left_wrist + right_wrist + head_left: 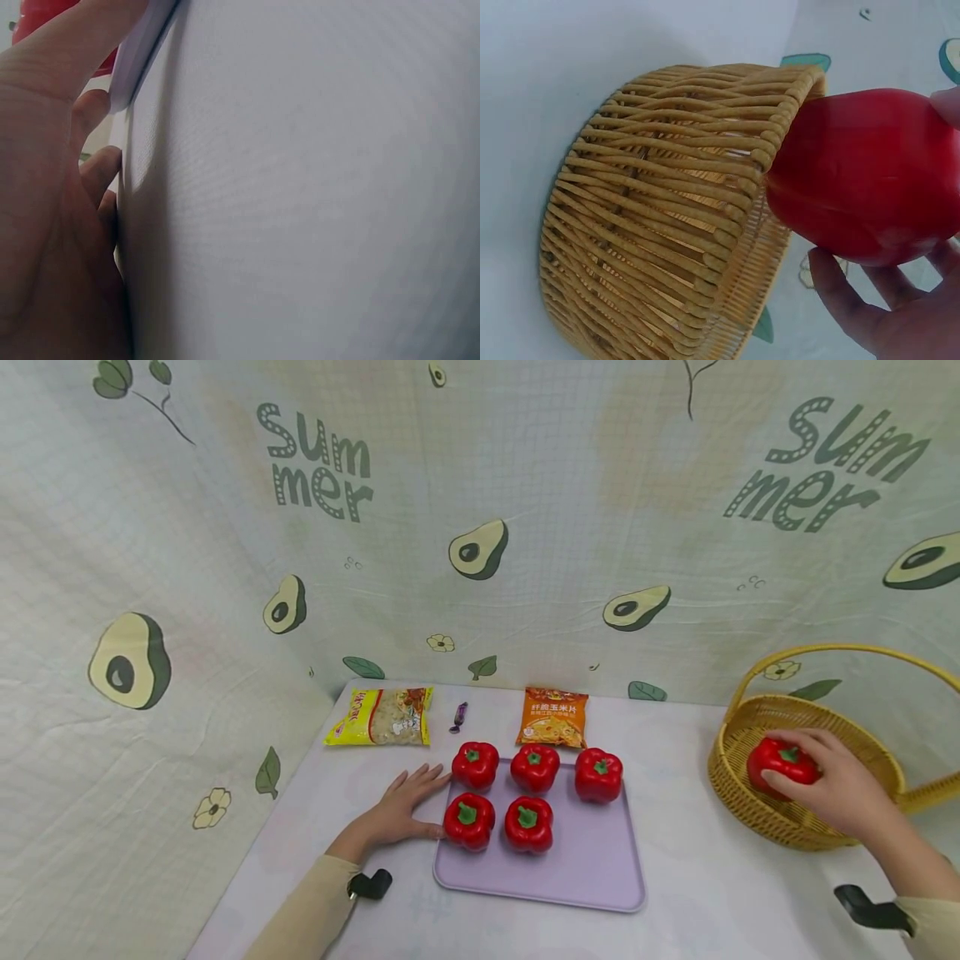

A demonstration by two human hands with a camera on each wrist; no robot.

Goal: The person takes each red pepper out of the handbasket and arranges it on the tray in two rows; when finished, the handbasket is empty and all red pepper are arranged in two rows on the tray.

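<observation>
My right hand (843, 781) grips a red bell pepper (782, 767) over the mouth of a yellow wicker basket (806, 835). In the right wrist view the red pepper (870, 176) overlaps the basket's rim (780, 124), with fingers curled beneath it. Flat on the table, my left hand (401, 810) spreads its fingers at the left edge of a lilac tray (585, 877). Its thumb and fingertips reach the tray's side, close to two of the several red peppers (528, 824) standing there. The left wrist view shows this hand (45, 187) beside the tray edge (139, 52).
Behind the tray lie a yellow snack bag (386, 717), a small purple wrapped candy (459, 717) and an orange snack packet (553, 717). The basket's tall handle (847, 648) arches over it at the right. A printed cloth (525, 485) hangs behind the table.
</observation>
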